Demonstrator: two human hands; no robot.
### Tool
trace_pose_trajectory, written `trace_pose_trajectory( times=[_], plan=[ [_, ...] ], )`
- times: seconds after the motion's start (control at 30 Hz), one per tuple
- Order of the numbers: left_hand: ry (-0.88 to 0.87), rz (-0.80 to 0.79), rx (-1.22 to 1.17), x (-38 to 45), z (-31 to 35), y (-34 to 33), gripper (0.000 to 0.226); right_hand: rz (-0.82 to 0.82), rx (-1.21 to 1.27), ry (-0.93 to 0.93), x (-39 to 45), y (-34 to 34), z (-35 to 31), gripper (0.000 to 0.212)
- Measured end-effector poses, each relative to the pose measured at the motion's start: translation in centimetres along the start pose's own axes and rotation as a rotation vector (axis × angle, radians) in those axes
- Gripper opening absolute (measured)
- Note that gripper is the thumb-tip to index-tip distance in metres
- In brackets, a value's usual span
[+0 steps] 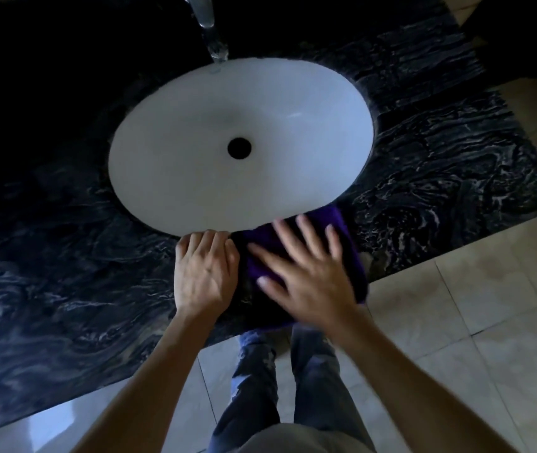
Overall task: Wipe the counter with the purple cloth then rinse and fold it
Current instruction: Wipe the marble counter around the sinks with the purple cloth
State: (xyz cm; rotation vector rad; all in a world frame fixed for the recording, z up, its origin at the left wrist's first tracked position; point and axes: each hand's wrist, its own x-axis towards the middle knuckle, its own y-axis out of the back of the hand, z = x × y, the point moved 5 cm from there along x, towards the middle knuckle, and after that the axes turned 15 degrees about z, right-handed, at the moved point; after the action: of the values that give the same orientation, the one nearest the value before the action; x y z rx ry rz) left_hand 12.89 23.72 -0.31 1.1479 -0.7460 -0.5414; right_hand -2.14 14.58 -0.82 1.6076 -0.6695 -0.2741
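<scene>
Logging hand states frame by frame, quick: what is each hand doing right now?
Left hand: fingers curled at the purple cloth's left edge; actual grip cannot be told.
Right hand: open, fingers spread flat on the cloth.

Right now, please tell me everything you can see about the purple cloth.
The purple cloth is dark violet and looks soft, like microfibre. It lies flat, seemingly folded, on the black marbled counter just in front of the white sink. The right hand lies on it with fingers spread; the left hand touches its left edge.
</scene>
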Motion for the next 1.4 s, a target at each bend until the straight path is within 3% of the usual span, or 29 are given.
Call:
trace_pose_trajectory(
  times=[0.07,0.17,0.27,0.33,0.43,0.5,0.6,0.77,0.87,1.0,1.2,1.33,1.4],
  plan=[
    [-0.017,0.002,-0.012,-0.1,-0.1,-0.1,0.034,0.012,-0.124,-0.112,0.6,0.9,7.4,0.055],
    [-0.008,0.006,-0.015,-0.2,-0.2,-0.1,0.034,-0.026,-0.2,-0.453,1.2,2.8,18.1,0.061],
    [0.026,-0.007,-0.005,-0.2,0.0,-0.3,0.032,0.019,-0.198,-0.666,0.9,2.7,17.9,0.064],
    [0.033,-0.007,-0.005,-0.3,0.2,-0.4,0.031,0.059,-0.22,-0.597,0.4,1.8,11.7,0.06],
    [0.044,-0.007,-0.007,-0.2,0.0,-0.3,0.031,0.021,-0.122,-0.296,-0.7,0.2,0.5,0.058],
    [0.036,0.001,-0.008,-0.1,-0.1,-0.1,0.032,-0.007,-0.056,-0.174,-1.5,-0.2,-3.0,0.057],
    [0.007,0.007,-0.027,-0.1,-0.1,0.0,0.03,0.014,-0.04,-0.055,-0.9,0.1,0.6,0.055],
    [-0.004,0.032,-0.048,-0.2,-0.3,-0.2,0.03,-0.022,-0.203,-0.461,1.4,1.9,14.9,0.061],
    [-0.016,0.1,-0.165,-0.5,-0.7,0.1,0.03,-0.045,-0.214,-0.497,1.1,1.8,14.0,0.062],
    [0.091,0.177,-0.169,-2.8,-5.0,2.6,0.039,-0.066,-0.164,-0.333,-0.6,1.2,6.0,0.062],
    [0.354,0.105,0.152,-9.2,-15.2,6.4,0.056,-0.159,0.082,0.232,-1.1,-0.9,-11.0,0.063],
    [0.494,0.092,0.242,-11.1,-19.5,7.7,0.057,-0.246,0.145,0.543,2.6,-2.9,-16.4,0.061],
    [0.516,0.074,0.242,-11.7,-20.3,7.6,0.057,-0.252,0.145,0.61,5.9,-4.0,-18.0,0.059]
  ],
)
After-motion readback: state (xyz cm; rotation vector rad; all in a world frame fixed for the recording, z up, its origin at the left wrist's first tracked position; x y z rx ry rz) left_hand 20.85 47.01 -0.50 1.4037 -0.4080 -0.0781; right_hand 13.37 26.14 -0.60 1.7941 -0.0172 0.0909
